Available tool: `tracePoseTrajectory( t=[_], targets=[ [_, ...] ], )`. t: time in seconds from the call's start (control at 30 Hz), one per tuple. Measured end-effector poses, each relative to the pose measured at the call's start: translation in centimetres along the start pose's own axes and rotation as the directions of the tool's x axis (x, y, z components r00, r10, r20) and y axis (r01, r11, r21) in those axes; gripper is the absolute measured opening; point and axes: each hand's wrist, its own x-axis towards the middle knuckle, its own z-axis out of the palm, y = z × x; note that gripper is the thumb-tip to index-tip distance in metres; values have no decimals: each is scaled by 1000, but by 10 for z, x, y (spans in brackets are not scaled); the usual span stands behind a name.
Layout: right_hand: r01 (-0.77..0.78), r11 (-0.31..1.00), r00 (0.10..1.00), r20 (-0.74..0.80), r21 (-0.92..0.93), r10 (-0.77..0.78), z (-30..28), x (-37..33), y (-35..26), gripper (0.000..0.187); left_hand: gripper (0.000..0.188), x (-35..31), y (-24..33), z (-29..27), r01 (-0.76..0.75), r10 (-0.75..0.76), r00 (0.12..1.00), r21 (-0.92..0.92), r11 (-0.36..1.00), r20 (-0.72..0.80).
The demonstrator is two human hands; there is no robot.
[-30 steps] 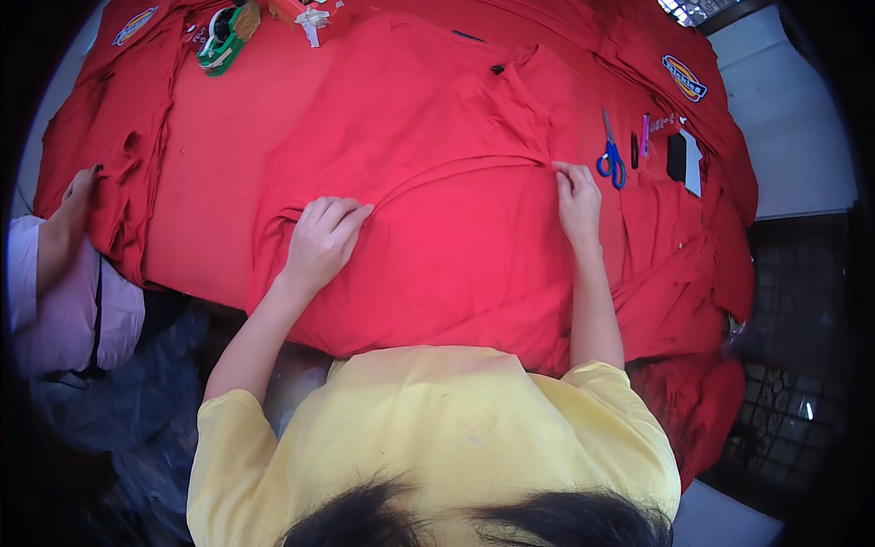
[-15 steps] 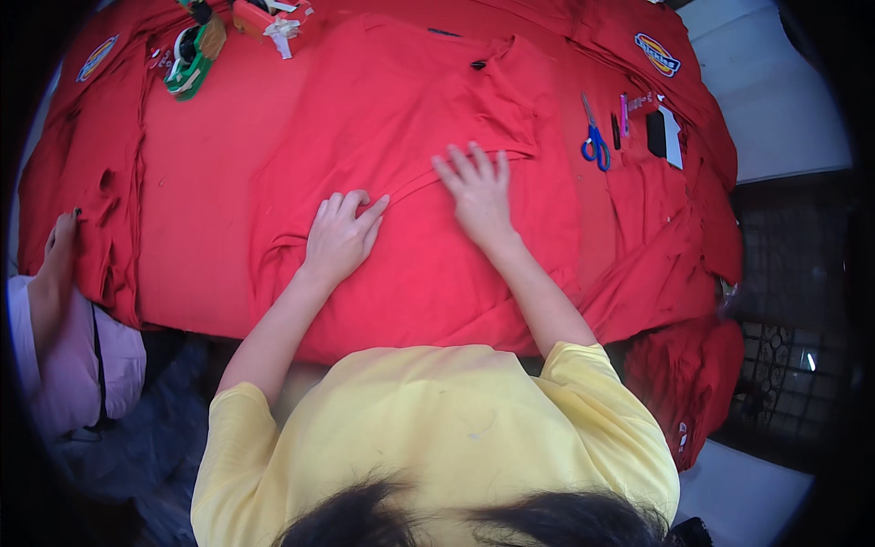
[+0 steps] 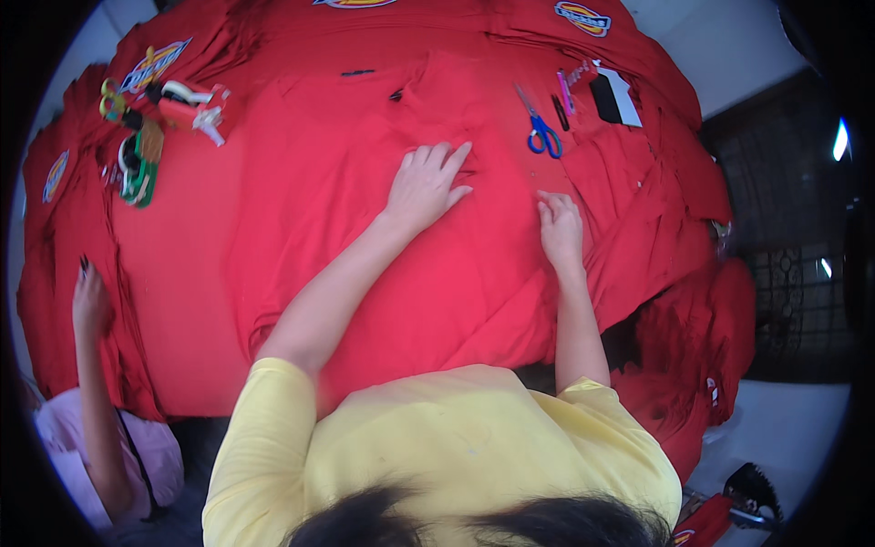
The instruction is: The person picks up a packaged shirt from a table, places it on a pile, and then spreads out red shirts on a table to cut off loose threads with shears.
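Observation:
A red shirt lies spread over the table in front of me, with its neck end at the far side and small dark marks near it. My left hand rests flat on the shirt's upper right part, fingers stretched and thumb apart. At the shirt's right edge is my right hand, its fingers bent together on what looks like the edge of the cloth. Just beyond that hand lie blue-handled scissors, blades pointing away.
Right of the scissors are pens and a black-and-white flat item. A green tape dispenser and a red one stand far left. More red garments ring the table. Another person's hand is at the left.
My left hand has slid right and away across the shirt. My right hand has moved right to the shirt's edge, its fingers now bent. The view has shifted, and the other person's arm has reached farther in.

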Motion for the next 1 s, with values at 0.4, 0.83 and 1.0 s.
tracePoseTrajectory(
  t=[0.4, 0.83, 1.0],
  targets=[
    [-217, 930, 974, 128, 297, 187, -4, 2, 6, 23, 32, 158, -173, -94, 388, -330, 921, 407, 827, -206],
    [272, 956, 950, -188, 113, -248, -4, 2, -27, 14, 45, 243, -121, 57, 325, -349, 790, 138, 935, 504],
    [-288, 636, 935, 354, 716, 24, -9, 16, -36, 18, 23, 253, -123, -9, 441, -208, 823, -365, 820, 528]
  ],
)
